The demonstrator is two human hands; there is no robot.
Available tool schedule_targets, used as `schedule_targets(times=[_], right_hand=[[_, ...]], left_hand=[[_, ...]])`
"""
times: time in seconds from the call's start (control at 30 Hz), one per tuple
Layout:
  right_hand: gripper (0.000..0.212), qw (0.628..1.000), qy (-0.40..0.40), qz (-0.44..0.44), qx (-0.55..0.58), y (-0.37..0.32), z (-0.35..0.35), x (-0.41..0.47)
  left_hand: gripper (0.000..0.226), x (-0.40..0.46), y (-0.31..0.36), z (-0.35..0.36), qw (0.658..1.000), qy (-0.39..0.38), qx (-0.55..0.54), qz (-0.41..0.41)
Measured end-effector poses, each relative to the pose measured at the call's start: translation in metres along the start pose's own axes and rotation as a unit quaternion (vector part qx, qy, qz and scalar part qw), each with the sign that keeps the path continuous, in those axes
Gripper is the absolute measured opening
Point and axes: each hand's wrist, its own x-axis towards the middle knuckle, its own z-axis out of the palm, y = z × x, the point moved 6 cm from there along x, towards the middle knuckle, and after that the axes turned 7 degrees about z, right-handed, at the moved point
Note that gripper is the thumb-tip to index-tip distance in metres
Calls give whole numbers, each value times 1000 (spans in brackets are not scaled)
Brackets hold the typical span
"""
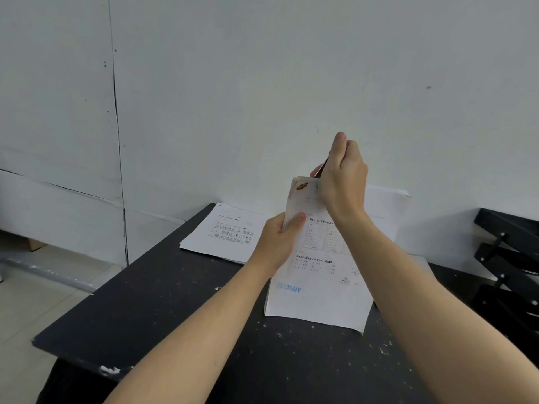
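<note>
I hold a stapled set of printed sheets (318, 287) tilted up off a black table (180, 310); a blue "APPROVED" stamp shows near its lower left. My left hand (278, 243) grips the set's left edge, thumb on the front. My right hand (342, 177) is at the top corner, fingers curled round a thin brownish tool (322, 166) whose tip meets the paper beside a staple. What the tool is cannot be made out. A brown mark sits on the top left corner.
A second pile of printed sheets (224, 233) lies flat at the table's far left. More white paper (388, 211) leans behind the held set. A black metal rack (507, 258) stands to the right. White wall behind, tiled floor at left.
</note>
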Motion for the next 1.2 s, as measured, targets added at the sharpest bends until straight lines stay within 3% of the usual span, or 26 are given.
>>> schedule_targets(times=[0.23,0.7,1.2], right_hand=[[50,999,13,-39,-32,-4,5,-3],[41,996,13,-50,-72,0,13,-1],[46,999,-3,-32,-24,7,11,-3]], left_hand=[[25,-1,3,3,1000,-15,16,9],[27,1,-1,5,1000,2,22,-2],[26,4,-4,6,998,19,49,21]])
